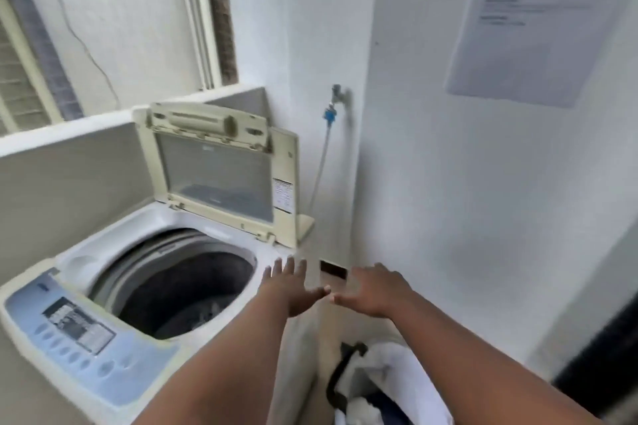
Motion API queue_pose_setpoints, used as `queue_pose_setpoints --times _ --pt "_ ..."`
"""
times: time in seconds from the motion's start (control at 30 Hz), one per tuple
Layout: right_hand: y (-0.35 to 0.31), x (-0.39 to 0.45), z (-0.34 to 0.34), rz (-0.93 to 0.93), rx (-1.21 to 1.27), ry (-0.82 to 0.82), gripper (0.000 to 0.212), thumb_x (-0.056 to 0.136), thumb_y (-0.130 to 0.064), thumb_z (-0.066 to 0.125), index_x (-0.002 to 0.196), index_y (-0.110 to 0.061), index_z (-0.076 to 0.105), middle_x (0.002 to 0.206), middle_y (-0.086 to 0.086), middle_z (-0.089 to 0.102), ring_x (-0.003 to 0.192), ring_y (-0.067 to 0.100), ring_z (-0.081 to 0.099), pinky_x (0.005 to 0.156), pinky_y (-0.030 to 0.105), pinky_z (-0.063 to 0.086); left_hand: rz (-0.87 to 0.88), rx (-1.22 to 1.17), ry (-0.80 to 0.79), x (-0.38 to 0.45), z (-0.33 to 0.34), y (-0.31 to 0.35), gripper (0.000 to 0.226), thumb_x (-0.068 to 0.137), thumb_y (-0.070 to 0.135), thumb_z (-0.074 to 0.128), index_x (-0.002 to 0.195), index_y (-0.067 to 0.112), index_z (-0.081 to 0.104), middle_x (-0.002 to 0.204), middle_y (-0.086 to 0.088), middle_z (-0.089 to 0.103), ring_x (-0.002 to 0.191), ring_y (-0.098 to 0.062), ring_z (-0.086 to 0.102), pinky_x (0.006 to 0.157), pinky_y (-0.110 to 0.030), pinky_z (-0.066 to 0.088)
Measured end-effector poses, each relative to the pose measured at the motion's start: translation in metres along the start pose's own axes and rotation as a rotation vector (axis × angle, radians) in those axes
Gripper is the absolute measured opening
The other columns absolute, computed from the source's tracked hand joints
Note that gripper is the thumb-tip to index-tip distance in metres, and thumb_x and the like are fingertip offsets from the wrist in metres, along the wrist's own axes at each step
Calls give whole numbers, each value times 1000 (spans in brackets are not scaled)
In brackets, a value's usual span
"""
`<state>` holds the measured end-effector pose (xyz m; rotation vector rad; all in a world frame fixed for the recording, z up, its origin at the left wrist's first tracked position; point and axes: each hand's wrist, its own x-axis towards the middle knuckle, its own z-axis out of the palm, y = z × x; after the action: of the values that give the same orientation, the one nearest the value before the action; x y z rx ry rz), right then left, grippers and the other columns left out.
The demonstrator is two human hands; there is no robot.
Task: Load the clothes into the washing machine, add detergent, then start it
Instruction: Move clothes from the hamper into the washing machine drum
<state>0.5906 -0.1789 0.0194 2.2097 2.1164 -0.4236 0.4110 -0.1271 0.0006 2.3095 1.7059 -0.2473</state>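
1. The floor [303, 369] shows only as a pale strip between the washing machine [241, 272] and the white wall.
2. The washing machine stands on it at the left, lid raised, drum open.
3. A laundry bag [386, 386] with a black handle sits on the floor just beside the machine, at the bottom edge, holding white and dark blue clothes [359, 405].

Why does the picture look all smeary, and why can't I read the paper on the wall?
In the head view, the whole picture is blurred, as if the camera moved; the paper on the wall shows only smudged grey lines. Both hands, left hand and right hand, have soft edges. The wide lens bends the walls. The daylight is soft, without glare.
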Motion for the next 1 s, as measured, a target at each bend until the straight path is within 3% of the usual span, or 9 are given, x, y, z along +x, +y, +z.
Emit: queue_pose_setpoints --times 0.13,0.33,0.63,0.87,1.0 --pt "81 -23 29 153 60 -99 95 71 -86 38 144 -26 36 147 3 44 137 25 32 104 45 35 117 15 -42 14 39 68 94 86 76 28 154 21 -4 162 -7 -5 149 -29 -5 121 -46 0" --pt "148 -18 86 222 122 -235 92 74 -85 37 147 -28 31 149 1 41 137 26 32 105 44 34 134 64 -160 68 89 101 96 85 77 29 154 20 -7 161 -9 -9 148 -30 -8 121 -45 -1" --pt "199 41 182 183 88 -564 87 82 -74 41 149 -20 27 153 2 34 142 27 24 108 45 34 302 159 -373 169 185 144 98 84 72 39 154 19 -6 160 -11 -13 147 -30 -14 120 -45 -3" --pt "221 86 278 303 179 -756 73 91 -58 43 151 -25 18 151 1 34 140 23 28 108 37 34 599 530 -482 205 288 152 102 87 66 47 152 13 -12 159 -10 -18 147 -30 -16 119 -45 -7" --pt "230 116 353 302 209 -849 65 90 -54 44 146 -24 28 148 0 39 136 24 33 108 39 34 547 499 -607 218 366 151 100 89 63 46 152 12 -13 159 -10 -18 147 -30 -16 119 -44 -6"
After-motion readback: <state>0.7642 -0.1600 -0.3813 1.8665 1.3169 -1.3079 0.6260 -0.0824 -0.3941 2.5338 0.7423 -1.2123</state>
